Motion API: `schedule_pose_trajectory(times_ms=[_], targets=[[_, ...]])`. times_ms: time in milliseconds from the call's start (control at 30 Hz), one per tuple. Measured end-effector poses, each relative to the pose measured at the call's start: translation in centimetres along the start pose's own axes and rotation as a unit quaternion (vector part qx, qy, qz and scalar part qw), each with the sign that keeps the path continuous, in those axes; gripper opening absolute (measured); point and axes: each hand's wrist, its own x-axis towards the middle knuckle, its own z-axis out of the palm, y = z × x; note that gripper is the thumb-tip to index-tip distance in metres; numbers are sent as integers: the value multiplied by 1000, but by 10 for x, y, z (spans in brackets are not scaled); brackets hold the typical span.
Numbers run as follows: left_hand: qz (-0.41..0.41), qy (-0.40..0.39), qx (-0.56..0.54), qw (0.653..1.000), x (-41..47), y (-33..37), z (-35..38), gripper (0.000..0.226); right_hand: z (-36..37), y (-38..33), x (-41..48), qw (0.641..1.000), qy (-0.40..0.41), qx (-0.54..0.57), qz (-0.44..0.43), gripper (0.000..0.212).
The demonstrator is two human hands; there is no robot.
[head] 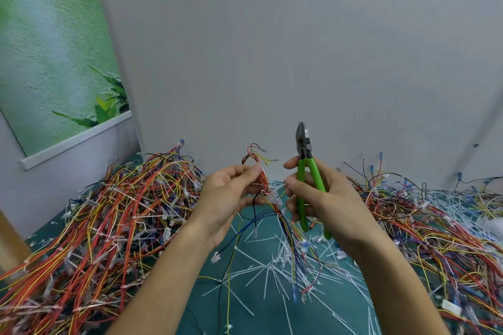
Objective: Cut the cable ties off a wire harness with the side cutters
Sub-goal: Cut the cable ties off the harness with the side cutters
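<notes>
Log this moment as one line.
left hand: pinches wire harness | right hand: grips side cutters, tips up, clear of harness | cut cable ties on green mat

The cutters (301, 171) have bright green handles and a dark grey, almost black head. The harness (265, 185) mixes red, orange, yellow, black and blue wires, with white plugs. The tabletop (201, 315) is plain teal, strewn with white ties (275, 266). The left heap (114, 212) is mainly red, orange and yellow, threaded with blue and black; the right heap (435, 239) shows the same colours plus pale blue. The wall (272, 49) is pale grey. The poster (54, 49) shows green leaves over rippled grey-green water, edged white.
</notes>
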Motion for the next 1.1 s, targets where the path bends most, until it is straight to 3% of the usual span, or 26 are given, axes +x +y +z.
schedule_pose_trajectory(times_ms=[267, 433, 733, 800, 933, 1100], targets=[[49, -8, 76, 996, -5, 3, -2, 13, -9, -4, 0, 997, -23, 65, 25, 22], [56, -11, 91, 994, -8, 4, 1, 34, -9, -3, 0, 998, -36, 45, 22, 23], [95, 32, 133, 986, -2, 1, -6, 19, -12, -12, -7, 991, -119, -30, 53, 23], [128, 42, 184, 974, -2, 1, -9, 18, -12, -12, -8, 989, -121, -50, 61, 22], [241, 81, 328, 910, 1, -3, -14, 12, -13, -11, -8, 988, -106, -86, 69, 24], [292, 82, 370, 878, 0, -3, -18, 11, -14, -12, -8, 988, -103, -90, 72, 23]])
